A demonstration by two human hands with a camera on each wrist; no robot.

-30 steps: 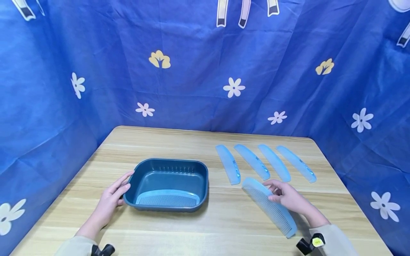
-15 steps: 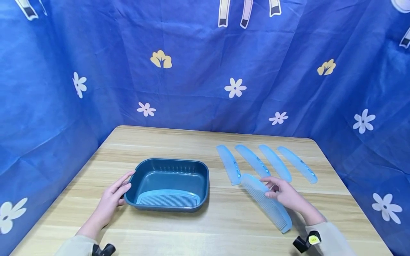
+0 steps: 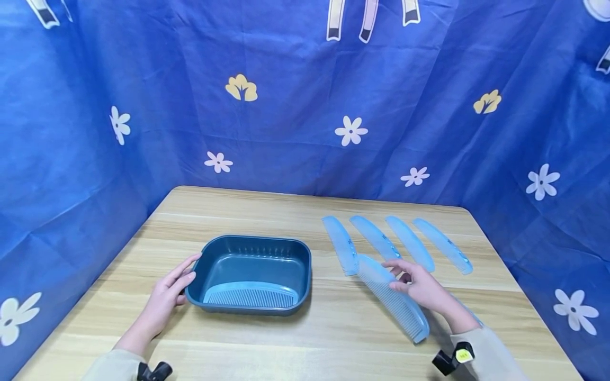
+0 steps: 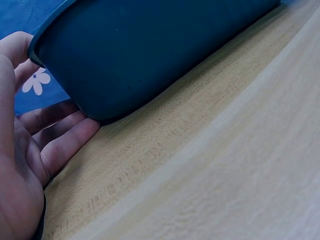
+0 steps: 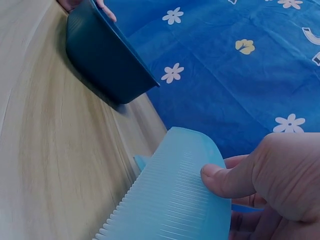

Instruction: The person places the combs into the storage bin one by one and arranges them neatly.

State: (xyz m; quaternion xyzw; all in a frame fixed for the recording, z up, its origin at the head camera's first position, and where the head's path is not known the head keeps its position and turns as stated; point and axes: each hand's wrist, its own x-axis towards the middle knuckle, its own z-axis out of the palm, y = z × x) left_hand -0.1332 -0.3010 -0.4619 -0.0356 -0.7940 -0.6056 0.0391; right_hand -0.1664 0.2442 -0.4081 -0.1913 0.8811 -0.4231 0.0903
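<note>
Pale blue comb (image 3: pixel 394 304) is pinched in the right hand (image 3: pixel 421 286), over the table (image 3: pixel 295 349), off to the right of a dark teal basin (image 3: pixel 254 269). Left hand (image 3: pixel 163 297) grips that basin's left rim, another comb (image 3: pixel 250 296) lying inside.

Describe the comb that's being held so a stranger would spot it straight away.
On the wooden table, find the dark blue basin. To its right, the right hand holds a light blue comb, the only comb gripped in a hand.
</note>
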